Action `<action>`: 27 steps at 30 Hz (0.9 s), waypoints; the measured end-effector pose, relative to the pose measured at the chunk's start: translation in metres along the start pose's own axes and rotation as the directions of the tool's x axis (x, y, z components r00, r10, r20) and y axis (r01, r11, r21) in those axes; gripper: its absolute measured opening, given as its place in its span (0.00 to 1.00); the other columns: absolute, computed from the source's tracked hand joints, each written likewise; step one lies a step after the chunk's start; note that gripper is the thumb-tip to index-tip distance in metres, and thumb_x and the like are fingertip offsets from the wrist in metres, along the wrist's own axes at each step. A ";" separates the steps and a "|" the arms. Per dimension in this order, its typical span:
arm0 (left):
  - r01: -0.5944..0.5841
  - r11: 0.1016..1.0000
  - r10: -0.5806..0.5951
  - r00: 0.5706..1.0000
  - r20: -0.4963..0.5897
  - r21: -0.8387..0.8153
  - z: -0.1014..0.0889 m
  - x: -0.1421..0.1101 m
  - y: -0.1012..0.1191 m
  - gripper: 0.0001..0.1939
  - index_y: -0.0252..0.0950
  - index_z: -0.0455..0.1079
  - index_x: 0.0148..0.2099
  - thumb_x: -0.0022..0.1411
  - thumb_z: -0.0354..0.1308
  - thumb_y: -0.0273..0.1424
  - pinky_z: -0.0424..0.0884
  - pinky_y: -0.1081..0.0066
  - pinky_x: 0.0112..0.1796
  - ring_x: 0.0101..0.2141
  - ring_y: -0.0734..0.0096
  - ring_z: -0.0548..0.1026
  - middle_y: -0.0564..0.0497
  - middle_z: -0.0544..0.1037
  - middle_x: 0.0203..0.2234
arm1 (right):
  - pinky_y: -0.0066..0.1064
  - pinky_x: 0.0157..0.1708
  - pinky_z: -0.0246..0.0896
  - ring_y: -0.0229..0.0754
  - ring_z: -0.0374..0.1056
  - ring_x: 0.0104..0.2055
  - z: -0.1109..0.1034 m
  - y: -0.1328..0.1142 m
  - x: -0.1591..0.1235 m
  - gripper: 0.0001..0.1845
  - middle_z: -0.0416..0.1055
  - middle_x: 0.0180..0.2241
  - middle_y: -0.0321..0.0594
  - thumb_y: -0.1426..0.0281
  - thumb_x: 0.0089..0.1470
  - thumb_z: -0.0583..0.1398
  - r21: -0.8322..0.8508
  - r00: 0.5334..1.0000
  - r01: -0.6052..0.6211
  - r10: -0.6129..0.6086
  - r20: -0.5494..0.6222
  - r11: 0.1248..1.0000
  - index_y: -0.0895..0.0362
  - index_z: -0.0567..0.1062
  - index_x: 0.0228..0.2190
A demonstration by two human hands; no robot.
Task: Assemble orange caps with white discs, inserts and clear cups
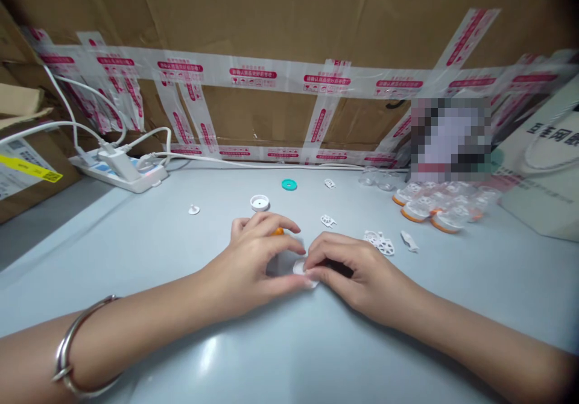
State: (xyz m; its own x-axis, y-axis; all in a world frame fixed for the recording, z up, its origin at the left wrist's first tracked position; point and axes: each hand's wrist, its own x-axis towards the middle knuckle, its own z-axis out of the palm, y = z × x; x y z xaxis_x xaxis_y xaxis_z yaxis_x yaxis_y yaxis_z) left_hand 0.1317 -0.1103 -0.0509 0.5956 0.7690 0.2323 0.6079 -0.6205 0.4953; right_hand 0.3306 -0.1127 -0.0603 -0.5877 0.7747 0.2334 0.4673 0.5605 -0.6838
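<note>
A small white round plastic part lies low over the table, partly hidden by fingers. My right hand pinches it between thumb and fingertips. From the left, my left hand curves around the same part, its thumb tip at the part's lower edge and its fingers spread apart above. An orange piece shows behind the left fingers, mostly covered. Just beyond that hand sits a white round cap-like part. Near my right knuckles lies a white openwork plastic piece, with a small white piece beside it.
Farther back are a teal disc, two small white pieces, and a white pegged disc. Clear-topped, orange-rimmed assemblies cluster right. A power strip with cables stands left. A taped cardboard box forms the back.
</note>
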 end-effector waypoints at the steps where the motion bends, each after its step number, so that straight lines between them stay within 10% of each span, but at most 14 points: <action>1: -0.003 1.000 0.003 1.000 -0.001 0.000 -0.002 0.001 0.000 0.08 0.43 0.72 0.38 0.57 0.57 0.38 0.53 0.61 0.45 0.46 0.61 0.63 0.51 0.69 0.44 | 0.27 0.34 0.62 0.35 0.67 0.33 0.000 0.000 -0.001 0.07 0.70 0.30 0.36 0.76 0.52 0.57 0.001 1.000 0.003 -0.003 -0.001 1.000 0.55 0.73 0.27; 11: -0.109 0.991 0.121 0.977 0.174 -0.078 -0.005 0.011 0.002 0.03 0.37 0.75 0.29 0.55 0.60 0.27 0.64 0.75 0.33 0.30 0.73 0.70 0.53 0.73 0.25 | 0.26 0.32 0.63 0.35 0.68 0.31 -0.001 -0.008 -0.002 0.05 0.70 0.30 0.35 0.69 0.44 0.66 0.047 0.998 -0.058 0.057 0.019 0.997 0.54 0.75 0.27; 27: -0.279 0.870 0.177 0.946 0.272 0.406 -0.005 0.006 0.018 0.06 0.33 0.73 0.29 0.56 0.56 0.25 0.64 0.73 0.26 0.26 0.70 0.73 0.49 0.75 0.25 | 0.28 0.35 0.64 0.38 0.70 0.35 0.003 -0.005 -0.005 0.03 0.74 0.31 0.39 0.72 0.44 0.65 -0.012 0.998 0.055 -0.055 -0.033 0.998 0.57 0.74 0.23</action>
State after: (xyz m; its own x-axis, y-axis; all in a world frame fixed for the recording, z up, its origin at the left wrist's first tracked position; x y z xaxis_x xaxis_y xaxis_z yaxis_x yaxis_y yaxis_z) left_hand 0.1436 -0.1161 -0.0367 0.8137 0.5758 0.0797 0.5757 -0.8172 0.0266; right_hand 0.3289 -0.1204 -0.0598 -0.5902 0.7520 0.2935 0.4421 0.6053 -0.6620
